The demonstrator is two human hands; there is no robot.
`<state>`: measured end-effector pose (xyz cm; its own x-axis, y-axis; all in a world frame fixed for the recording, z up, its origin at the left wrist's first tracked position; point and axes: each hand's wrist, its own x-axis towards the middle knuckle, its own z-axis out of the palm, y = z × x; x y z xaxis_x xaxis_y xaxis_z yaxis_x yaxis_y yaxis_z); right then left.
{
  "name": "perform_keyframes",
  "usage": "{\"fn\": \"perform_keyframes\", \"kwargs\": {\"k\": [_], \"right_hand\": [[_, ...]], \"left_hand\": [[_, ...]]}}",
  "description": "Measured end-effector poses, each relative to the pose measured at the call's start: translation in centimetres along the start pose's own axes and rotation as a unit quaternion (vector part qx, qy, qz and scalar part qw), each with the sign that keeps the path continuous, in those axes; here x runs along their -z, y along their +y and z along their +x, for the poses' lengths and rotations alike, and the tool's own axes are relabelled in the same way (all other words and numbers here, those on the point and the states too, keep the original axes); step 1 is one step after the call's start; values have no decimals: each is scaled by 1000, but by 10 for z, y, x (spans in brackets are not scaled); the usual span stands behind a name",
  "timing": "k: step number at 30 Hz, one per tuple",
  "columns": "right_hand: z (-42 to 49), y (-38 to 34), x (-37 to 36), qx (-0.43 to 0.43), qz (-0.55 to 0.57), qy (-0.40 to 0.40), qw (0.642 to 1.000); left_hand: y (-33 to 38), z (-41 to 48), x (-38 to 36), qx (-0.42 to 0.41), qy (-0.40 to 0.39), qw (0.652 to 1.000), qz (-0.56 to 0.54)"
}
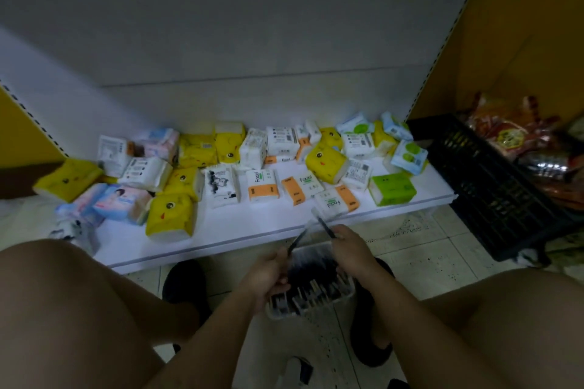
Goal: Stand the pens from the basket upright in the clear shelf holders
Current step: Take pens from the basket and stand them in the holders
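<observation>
While the person is squatting before a low shelf [240,232], basket [344,295]: sitting on the tiled floor between the knees, just in front of the shelf edge.
Basket pens [316,289]: lying packed together, dark and blurred.
Left hand [268,271]: pinching the left pen [298,238] in curled fingers, tilting it up toward the shelf.
Right hand [350,249]: pinching the right pen [324,224] above the basket's far rim, pointing it up and leftward.
Held pens: angling toward each other, upper ends apart.
Tissue packs [262,189]: lying scattered across the shelf.
Black crate [483,193]: standing right of the shelf, holding red packets [505,136].
</observation>
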<state>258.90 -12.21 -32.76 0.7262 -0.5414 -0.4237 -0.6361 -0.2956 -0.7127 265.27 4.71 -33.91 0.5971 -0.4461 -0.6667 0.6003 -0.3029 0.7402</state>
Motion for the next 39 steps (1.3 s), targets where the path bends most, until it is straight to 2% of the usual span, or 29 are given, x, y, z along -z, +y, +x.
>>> {"fn": "perform_keyframes", "kwargs": {"k": [4, 8, 14, 18, 22, 24, 27, 30, 39], "right_hand": [[-8, -37, 14, 81, 63, 31, 994], [-16, -77, 25, 86, 171, 29, 981], [-34, -135, 51, 189, 168, 63, 965], [-50, -167, 65, 262, 182, 126, 939], [-67, -203, 79, 278, 221, 122, 927], [-74, -220, 85, 306, 216, 126, 919], [-86, -248, 94, 355, 195, 161, 900], [-100, -275, 106, 396, 168, 182, 884], [-118, -350, 133, 419, 238, 163, 861]], "left_hand": [[34, -16, 3, -53, -38, 997, 29], [77, -31, 3, -117, -51, 992, 20], [143, -69, 9, -224, -54, 973, 5], [182, -97, 14, -285, -44, 956, 44], [218, -130, 14, -345, 20, 932, 113], [235, -144, 11, -377, 53, 921, 83], [258, -165, 11, -472, 104, 872, 75], [279, -186, 12, -540, 121, 827, 99], [340, -222, 20, -564, 160, 799, 130]]}}
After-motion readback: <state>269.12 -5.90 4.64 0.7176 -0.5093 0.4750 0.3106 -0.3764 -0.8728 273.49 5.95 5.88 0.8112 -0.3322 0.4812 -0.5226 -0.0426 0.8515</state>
